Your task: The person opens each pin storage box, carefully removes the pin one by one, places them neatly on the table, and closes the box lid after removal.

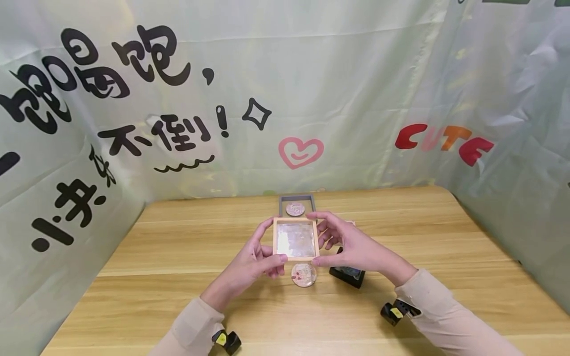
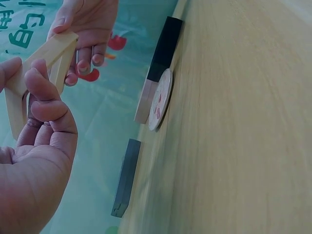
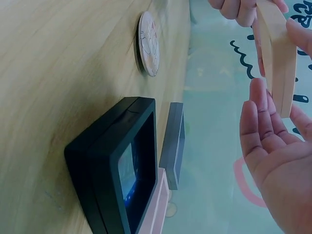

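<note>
A: Hands, and what do they hold?
B: Left hand (image 1: 251, 264) pinches the pale wood-toned frame (image 1: 296, 239) at its left edge; right hand (image 1: 356, 244) grips the right edge, thumb at the near corner. Frame is held up, apart from the tabletop (image 1: 178, 277).
A: Its pane?
B: Glare; content cannot be made out.
A: Around it?
B: Round badge (image 1: 304, 275) on the tabletop, nearer the person, print too small to read. Black frame (image 3: 105, 163) below the right hand, cut off in the right wrist view. Pink frame (image 3: 157, 200) mostly hidden by that hand in the head view. Grey frame (image 1: 296, 197) farther back, lower part hidden; a second badge (image 1: 295, 209) shows within its outline
</note>
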Demonstrator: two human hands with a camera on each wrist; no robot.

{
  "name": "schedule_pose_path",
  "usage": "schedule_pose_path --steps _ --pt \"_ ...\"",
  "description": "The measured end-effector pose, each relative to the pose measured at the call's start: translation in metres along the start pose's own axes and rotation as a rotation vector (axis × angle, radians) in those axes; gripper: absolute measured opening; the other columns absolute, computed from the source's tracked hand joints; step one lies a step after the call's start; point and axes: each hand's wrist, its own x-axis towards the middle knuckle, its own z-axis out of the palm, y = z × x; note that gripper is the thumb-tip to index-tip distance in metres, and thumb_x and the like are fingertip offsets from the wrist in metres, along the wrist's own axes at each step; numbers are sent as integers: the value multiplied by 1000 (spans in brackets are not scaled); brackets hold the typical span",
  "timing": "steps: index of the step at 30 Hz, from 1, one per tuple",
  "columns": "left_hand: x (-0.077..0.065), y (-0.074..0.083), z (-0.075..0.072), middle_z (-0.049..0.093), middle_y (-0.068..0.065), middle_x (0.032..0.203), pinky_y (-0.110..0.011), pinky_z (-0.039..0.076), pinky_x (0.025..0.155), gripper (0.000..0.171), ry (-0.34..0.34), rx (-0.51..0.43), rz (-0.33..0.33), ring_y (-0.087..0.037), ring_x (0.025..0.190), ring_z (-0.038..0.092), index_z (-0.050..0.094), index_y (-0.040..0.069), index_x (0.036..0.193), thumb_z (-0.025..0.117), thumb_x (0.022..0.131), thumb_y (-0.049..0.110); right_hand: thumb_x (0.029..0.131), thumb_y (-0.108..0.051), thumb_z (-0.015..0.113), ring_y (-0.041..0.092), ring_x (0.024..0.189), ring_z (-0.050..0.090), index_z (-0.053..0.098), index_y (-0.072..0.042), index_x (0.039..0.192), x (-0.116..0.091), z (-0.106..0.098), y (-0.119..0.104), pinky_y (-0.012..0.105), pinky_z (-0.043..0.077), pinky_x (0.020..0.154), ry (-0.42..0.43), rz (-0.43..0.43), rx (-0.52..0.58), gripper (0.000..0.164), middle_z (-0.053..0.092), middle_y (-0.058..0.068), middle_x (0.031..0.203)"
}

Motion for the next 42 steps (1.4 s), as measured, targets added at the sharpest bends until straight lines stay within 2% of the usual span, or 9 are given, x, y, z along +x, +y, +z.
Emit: schedule_pose_path --steps 5,10,13,17,22,27,34,42 --pt "-1 2 1 75 -3 84 -25 59 68 97 4 2 6 -14 72 70 13 37 171 75 100 14 85 -25 94 33 108 66 40 -12 161 2 0 -1 42 63 85 2 11 -39 94 65 8 123" --pt "0 3 1 75 -2 83 -26 59 68 96 10 14 6 -14 72 70 15 37 170 76 100 14 83 -29 95 26 114 62 41 -14 161 2 1 -4 44 61 89 17 18 -106 96 61 8 144" --pt "0 2 1 75 -1 83 -26 59 68 95 14 25 4 -15 71 69 15 35 170 76 100 15 82 -31 95 23 117 61 42 -13 161 3 2 -4 41 59 89 26 13 -146 97 57 9 151" --pt "2 2 1 75 -1 82 -26 59 67 93 17 38 5 -16 70 69 16 35 170 76 101 16 82 -35 95 25 119 60 44 -12 160 4 3 -4 42 59 90 37 0 -204 96 57 11 148" --pt "4 3 3 75 -4 83 -27 59 68 92 27 46 -3 -17 70 68 19 37 169 77 100 16 81 -38 95 29 126 57 44 -16 161 5 3 -8 51 58 94 47 17 -266 97 57 11 146" --pt "5 4 3 74 -5 82 -28 60 68 91 32 50 -9 -17 70 67 20 40 168 77 100 16 80 -41 95 34 130 56 45 -17 161 6 3 -9 54 57 93 58 11 -316 97 56 13 146" --pt "7 2 3 75 -3 82 -29 61 70 93 27 65 -6 -19 71 68 17 38 169 77 100 18 80 -42 95 32 136 56 47 -17 160 10 5 -13 64 53 108 56 2 -390 97 54 12 150" --pt "9 1 6 76 -8 86 -33 62 74 94 14 68 -5 -20 75 69 16 39 170 76 101 18 80 -43 95 32 136 56 48 -16 161 13 8 -21 63 56 105 43 -1 -456 97 53 11 152"
